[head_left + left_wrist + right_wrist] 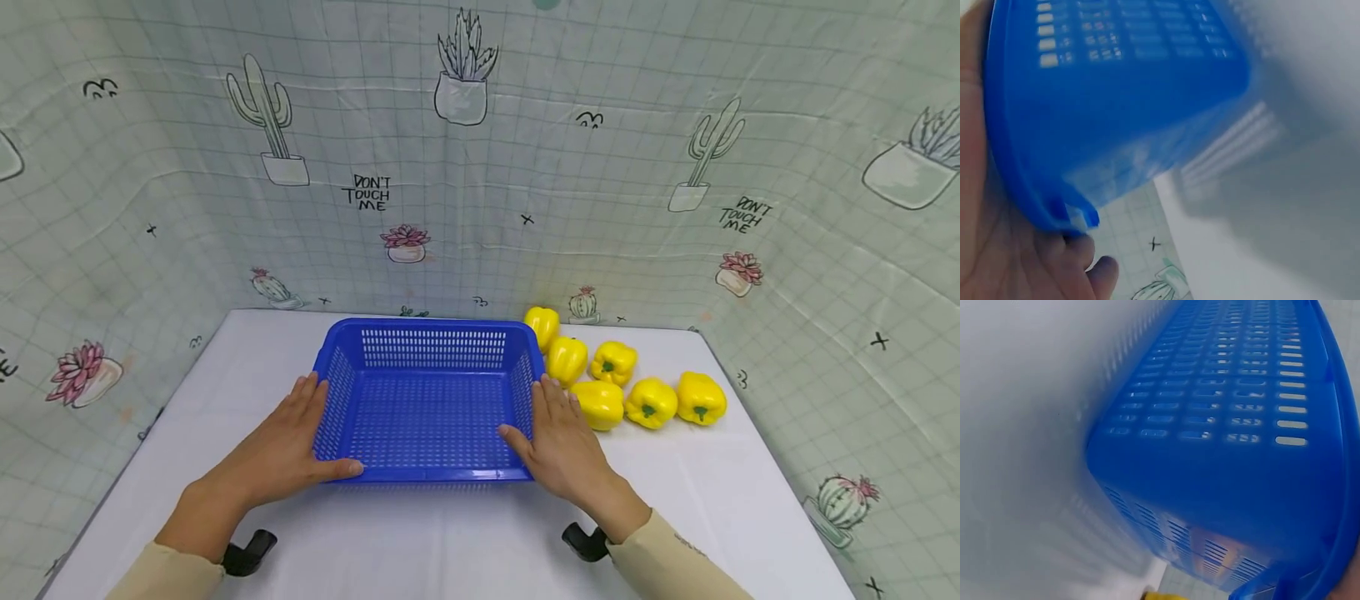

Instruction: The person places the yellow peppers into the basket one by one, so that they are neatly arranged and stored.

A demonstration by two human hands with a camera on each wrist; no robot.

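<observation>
From my remote seat, the biggest thing I see is the pale gridded cloth (pixel 480 167) that hangs along the far side and both flanks, printed with potted cacti, succulents and the words "DON'T TOUCH ME". Before it spreads the white table (pixel 442 550). On my head view the blue basket (pixel 431 417) sits left of the table's middle, toward the far side, upright, with slotted walls and its mouth up. I cannot tell whether its base touches the table.

My left grip (pixel 288 433), a bare hand, holds the basket's left side, fingers stretched along the outside and thumb over the near rim at the corner. My right grip (pixel 562 442), also a bare hand, holds the right side, fingers outside and thumb reaching over the rim to the inside. Beige sleeves (pixel 675 562) cover the forearms.

To the right of the basket lie six yellow peppers (pixel 652 402) in a loose group; several turn green stems toward the near side. The pepper nearest my right grip is just beside its fingers, partly hidden by them, and I cannot tell if they touch. Curved black pieces (pixel 585 543) show at both wrists.
</observation>
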